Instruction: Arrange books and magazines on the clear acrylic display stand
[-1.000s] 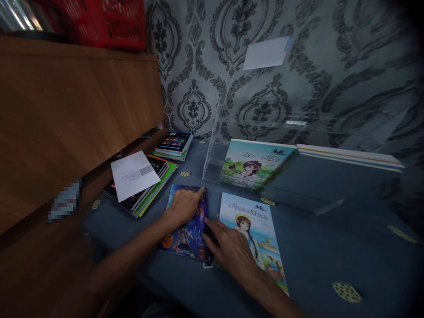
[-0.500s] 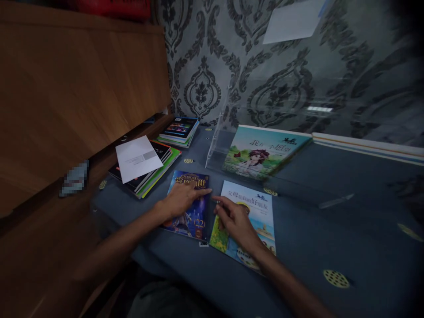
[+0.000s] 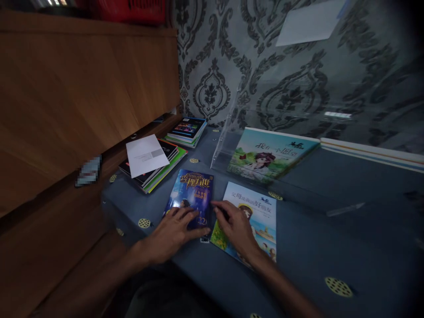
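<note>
A dark blue and purple book (image 3: 194,187) with gold lettering lies face up on the cloth. My left hand (image 3: 175,227) rests across its lower end, fingers spread and thumb at the bottom right corner. To the right lies a pale blue illustrated book (image 3: 263,212), also flat. Over this second book's left side is my right hand (image 3: 236,223), forefinger stretched out and thumb apart from it. The forefinger's tip is at the right edge of the purple book; whether it touches is unclear. Nothing shows between the fingers of either hand.
Behind, a clear acrylic stand (image 3: 225,128) holds a green and blue book (image 3: 265,154). At left are a stack of books (image 3: 174,163) with a white paper (image 3: 145,155) on top and another stack (image 3: 187,129). A wooden panel (image 3: 89,97) borders the table's left.
My left hand has slid down toward me, from the middle of the purple book to its lower end, uncovering the title. The right hand stays near the same spot. The view has shifted slightly.
</note>
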Tool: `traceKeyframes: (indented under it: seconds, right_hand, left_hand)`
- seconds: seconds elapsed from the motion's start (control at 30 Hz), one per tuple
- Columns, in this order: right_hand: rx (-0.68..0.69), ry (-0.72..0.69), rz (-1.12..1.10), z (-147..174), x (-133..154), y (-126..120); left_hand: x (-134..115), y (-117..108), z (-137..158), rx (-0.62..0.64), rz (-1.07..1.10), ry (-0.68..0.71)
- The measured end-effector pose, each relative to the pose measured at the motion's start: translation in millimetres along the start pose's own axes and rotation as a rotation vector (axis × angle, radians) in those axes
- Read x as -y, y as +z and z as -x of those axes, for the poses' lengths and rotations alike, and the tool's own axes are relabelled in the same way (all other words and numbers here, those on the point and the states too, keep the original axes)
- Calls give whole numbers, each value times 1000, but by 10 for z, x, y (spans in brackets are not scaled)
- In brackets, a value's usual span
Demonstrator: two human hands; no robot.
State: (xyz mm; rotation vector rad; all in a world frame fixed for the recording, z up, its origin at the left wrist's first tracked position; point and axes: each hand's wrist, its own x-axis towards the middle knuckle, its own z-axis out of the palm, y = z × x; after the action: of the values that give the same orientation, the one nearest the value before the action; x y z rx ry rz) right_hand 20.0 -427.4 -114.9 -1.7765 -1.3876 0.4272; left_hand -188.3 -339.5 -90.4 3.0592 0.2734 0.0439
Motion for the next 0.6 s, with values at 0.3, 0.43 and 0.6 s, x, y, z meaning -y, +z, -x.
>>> traceKeyframes:
  seconds: [0.3, 0.43, 0.6]
  right_hand:
    - [243, -501, 302, -384, 181, 166]
    - [413, -413, 453, -937, 307, 466]
    - [513, -509, 459, -916, 452, 780]
  left_hand:
    - [182, 395, 518, -542, 273, -232]
    - [194, 401, 540, -587, 364, -245]
    - [263, 361, 503, -661, 492, -350]
